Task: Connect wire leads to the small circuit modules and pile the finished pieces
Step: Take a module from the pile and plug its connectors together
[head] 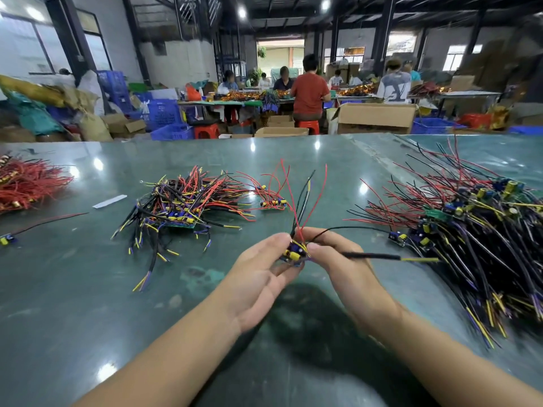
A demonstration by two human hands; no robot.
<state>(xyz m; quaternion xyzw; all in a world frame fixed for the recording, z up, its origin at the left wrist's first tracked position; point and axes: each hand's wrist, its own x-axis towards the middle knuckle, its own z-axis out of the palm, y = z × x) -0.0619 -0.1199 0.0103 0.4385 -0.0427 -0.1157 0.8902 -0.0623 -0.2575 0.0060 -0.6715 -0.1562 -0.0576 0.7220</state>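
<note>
Both hands pinch one module at frame centre, left hand, right hand; finished pile lies upper left, nearer the left.

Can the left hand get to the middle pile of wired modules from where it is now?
Probably yes. The left hand sits near the middle pile, with only bare table between them. But it is pinching the small module together with the right hand, so it must let go or carry it along.
</note>
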